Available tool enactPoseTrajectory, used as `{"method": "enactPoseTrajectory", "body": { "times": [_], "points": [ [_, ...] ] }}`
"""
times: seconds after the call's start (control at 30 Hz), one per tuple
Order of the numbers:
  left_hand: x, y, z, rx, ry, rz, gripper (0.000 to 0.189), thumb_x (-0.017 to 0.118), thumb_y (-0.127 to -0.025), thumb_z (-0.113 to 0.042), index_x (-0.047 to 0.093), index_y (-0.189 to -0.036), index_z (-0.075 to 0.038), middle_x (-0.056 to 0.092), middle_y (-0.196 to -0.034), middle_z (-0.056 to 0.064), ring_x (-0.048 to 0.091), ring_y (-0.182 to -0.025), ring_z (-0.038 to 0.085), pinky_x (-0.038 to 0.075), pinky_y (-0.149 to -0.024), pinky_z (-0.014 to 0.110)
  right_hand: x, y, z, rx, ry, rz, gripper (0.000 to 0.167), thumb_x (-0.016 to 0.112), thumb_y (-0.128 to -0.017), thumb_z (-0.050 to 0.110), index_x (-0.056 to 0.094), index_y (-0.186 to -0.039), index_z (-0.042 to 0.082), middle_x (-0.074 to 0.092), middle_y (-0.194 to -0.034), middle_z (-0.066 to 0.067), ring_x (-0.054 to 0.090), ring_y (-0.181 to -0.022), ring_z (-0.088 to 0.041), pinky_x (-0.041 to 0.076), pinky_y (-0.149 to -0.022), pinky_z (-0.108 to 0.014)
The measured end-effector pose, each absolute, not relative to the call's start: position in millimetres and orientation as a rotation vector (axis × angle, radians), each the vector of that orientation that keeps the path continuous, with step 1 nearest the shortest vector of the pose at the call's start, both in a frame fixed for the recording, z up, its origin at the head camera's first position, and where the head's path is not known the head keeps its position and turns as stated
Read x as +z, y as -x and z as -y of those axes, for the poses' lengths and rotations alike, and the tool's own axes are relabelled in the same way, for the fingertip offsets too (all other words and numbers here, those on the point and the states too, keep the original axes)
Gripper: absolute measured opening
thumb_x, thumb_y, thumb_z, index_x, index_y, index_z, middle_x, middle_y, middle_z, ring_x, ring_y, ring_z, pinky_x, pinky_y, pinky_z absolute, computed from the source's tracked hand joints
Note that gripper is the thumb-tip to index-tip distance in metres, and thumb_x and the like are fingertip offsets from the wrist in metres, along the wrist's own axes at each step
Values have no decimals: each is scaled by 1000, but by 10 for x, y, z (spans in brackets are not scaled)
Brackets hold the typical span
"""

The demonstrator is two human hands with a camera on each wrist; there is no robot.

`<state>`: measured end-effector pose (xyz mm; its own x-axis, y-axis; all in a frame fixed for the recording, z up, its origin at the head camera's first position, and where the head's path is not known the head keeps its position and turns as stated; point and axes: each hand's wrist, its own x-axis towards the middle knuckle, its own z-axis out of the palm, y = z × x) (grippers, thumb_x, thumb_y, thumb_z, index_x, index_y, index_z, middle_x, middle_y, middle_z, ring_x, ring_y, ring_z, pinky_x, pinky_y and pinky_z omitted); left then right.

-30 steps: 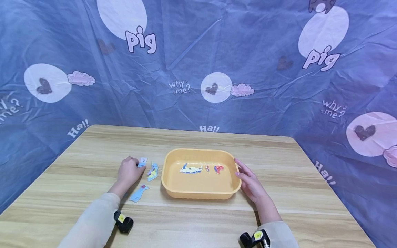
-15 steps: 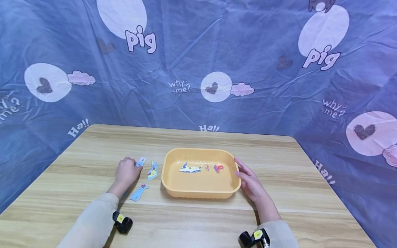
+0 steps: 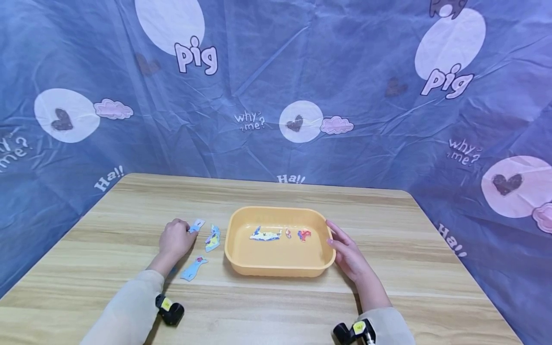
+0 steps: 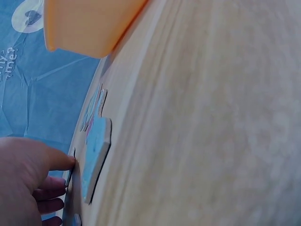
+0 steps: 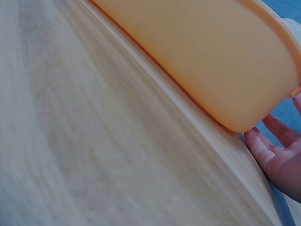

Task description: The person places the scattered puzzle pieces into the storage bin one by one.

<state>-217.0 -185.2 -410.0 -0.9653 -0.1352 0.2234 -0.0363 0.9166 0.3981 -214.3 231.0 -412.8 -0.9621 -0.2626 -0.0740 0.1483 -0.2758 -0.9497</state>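
On the table (image 3: 267,314), left of the tray (image 3: 280,271), the left hand (image 3: 175,242) pinches the blue-and-white piece (image 3: 197,225). Grip by the edges; clear the yellow-patterned piece (image 3: 212,238) beside it and the light-blue piece (image 3: 194,269) nearby. The right hand (image 3: 351,258), fingers spread, touches the tray's right end; light contact should suffice.

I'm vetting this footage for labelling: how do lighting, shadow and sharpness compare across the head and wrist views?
Head: bright, mostly sharp, with a soft shadow along the left side of the yellow-orange rectangular plastic tray; left wrist: dimmer, bluish, the pale wood-grain tabletop blurred at right; right wrist: also dim, the wood grain soft and smeared.
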Motion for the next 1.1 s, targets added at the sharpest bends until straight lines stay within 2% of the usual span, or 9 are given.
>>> {"method": "enactPoseTrajectory", "body": {
  "times": [0.3,0.67,1.1],
  "points": [
    [-4129,2151,1875,-621,-106,2797,30,62,-77,-18,60,-89,9,54,-90,22,50,-82,36,43,-66,45,-4155,2139,-2318,-2305,164,-1724,61,48,-83,4,19,-137,8,14,-138,-18,25,-121,-32,35,-89,-34],
    [-4102,2168,1874,-654,-138,2764,29,64,-74,-21,60,-86,5,57,-84,18,53,-70,29,43,-57,39,-4150,2149,-2315,-2315,157,-1728,60,48,-83,3,20,-136,7,16,-137,-18,33,-117,-28,36,-89,-33],
    [-3980,2153,1865,-805,-136,2702,29,62,-75,-23,61,-90,1,60,-75,9,54,-65,22,42,-56,35,-4149,2151,-2314,-2308,150,-1733,61,49,-83,4,21,-136,8,17,-137,-17,28,-120,-31,36,-89,-34]
  ]
}}
